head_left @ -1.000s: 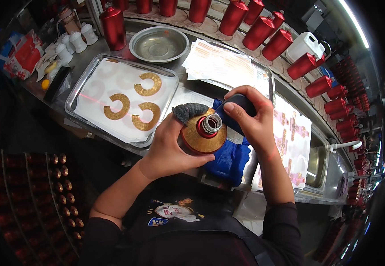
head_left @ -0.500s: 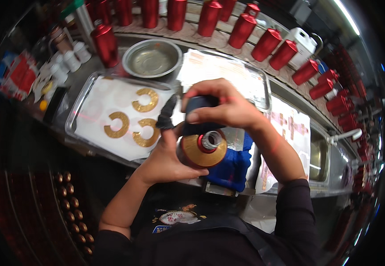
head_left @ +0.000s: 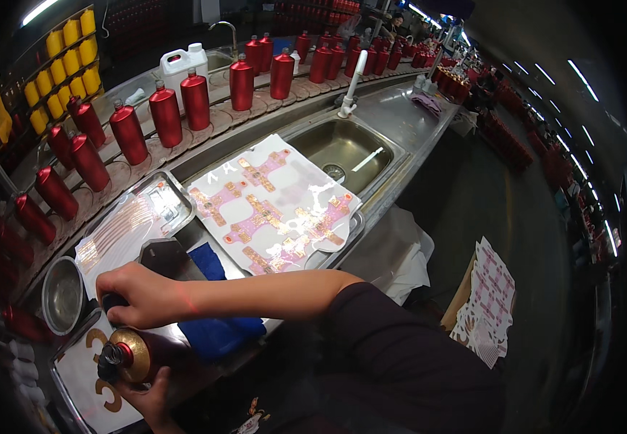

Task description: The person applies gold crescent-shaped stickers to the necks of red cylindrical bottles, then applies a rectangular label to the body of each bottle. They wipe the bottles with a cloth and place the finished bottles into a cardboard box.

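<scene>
A red bottle with a gold shoulder (head_left: 138, 356) and a bare threaded neck tilts towards the left over the tray at lower left. My left hand (head_left: 153, 399) grips it from below, and a black covering (head_left: 108, 366) on one of its fingers shows past the neck. Above the bottle, the curled fingers of my right hand (head_left: 138, 291) hold a small dark piece (head_left: 114, 299), mostly hidden. Gold C-shaped decals (head_left: 113, 396) lie on a white sheet in the tray, partly behind the bottle. A blue cloth (head_left: 219, 336) lies beneath my right forearm.
A metal bowl (head_left: 64, 295) and a dark block (head_left: 167, 258) stand close by. Pink-and-gold decal sheets (head_left: 259, 206) lie beside the sink (head_left: 342, 148) with its white tap (head_left: 351, 90). Red bottles (head_left: 196, 101) line the conveyor behind, near a white jug (head_left: 176, 66).
The view has swung to the right, bringing the sink and the long bottle line into sight. The bottle stays in my left hand; my right hand remains close to it.
</scene>
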`<state>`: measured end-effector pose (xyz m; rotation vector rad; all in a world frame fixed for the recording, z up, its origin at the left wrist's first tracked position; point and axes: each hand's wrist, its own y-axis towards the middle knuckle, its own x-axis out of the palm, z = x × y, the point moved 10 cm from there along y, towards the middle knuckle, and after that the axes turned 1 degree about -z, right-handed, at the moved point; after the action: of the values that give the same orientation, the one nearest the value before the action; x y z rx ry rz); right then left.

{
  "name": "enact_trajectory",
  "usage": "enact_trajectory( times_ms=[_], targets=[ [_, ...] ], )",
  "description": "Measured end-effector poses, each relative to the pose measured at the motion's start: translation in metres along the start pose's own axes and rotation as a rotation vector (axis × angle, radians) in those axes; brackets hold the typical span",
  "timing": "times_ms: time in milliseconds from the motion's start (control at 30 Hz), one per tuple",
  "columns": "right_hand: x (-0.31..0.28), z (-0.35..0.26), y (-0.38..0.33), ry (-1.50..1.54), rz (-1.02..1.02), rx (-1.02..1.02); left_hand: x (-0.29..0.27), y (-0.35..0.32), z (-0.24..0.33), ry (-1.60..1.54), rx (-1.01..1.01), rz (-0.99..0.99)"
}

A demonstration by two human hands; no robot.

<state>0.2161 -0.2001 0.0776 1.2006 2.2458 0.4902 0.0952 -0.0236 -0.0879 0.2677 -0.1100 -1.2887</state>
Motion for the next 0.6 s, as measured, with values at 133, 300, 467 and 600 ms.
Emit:
enact_trajectory(
  times_ms=[133,300,467,600],
  targets=[
    [0.001,-0.034,-0.014,-0.124,0.05,-0.295,0.01,0.004,0.024,0.061,0.166,0.065],
    [0.011,-0.057,-0.053,-0.282,0.099,-0.464,0.025,-0.002,0.046,0.023,0.231,0.248],
    [0.037,-0.096,-0.094,-0.353,0.078,-0.619,0.061,0.01,0.014,-1.131,-0.1,0.038],
    [0.014,-0.097,-0.083,-0.12,0.183,-0.471,0.043,0.005,0.051,-0.052,0.147,0.058]
  ],
)
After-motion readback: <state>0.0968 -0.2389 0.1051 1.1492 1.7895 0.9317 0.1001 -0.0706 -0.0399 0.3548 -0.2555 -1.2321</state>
